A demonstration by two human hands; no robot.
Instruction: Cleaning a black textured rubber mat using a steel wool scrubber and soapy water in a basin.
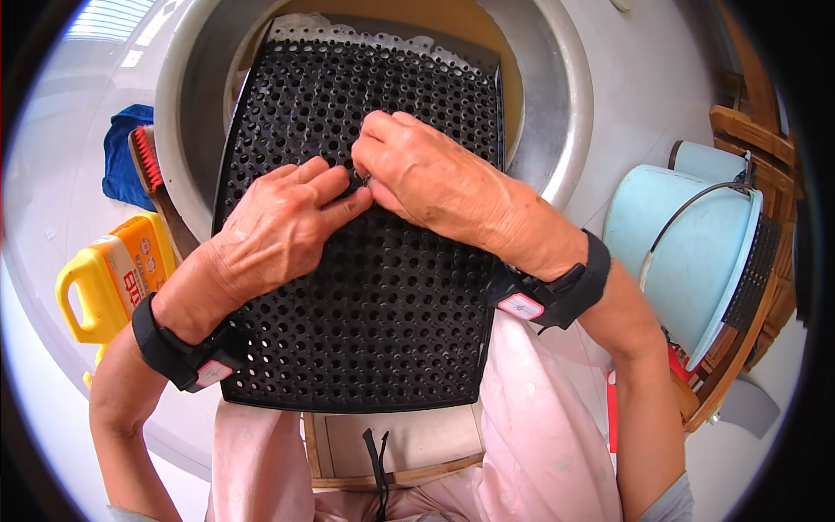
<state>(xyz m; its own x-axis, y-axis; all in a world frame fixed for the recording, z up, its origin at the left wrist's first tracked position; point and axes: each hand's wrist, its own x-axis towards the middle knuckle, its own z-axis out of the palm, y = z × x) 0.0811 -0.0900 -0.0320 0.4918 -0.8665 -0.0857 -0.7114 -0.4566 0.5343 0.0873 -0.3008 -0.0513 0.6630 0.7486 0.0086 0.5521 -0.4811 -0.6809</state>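
Observation:
A black perforated plastic tray [374, 313] leans from my lap into a large metal basin [570, 96], with its far end in brownish water [452, 16]. White suds [348, 35] cling along that end. Over the middle of the tray, my left hand [283, 226] and my right hand [435, 174] meet at the fingertips. The fingers of both are pinched together around a small dark bit, mostly hidden between them; I cannot make out whether it belongs to the tray. Each wrist wears a black strap.
Left of the basin lie a wooden brush [161, 187] with red bristles and a blue cloth [126, 161]. A yellow jug [117, 270] stands nearer. On the right, a pale blue bucket [687, 244] lies tipped against wooden furniture [752, 130]. Pink trousers [548, 391] cover my legs.

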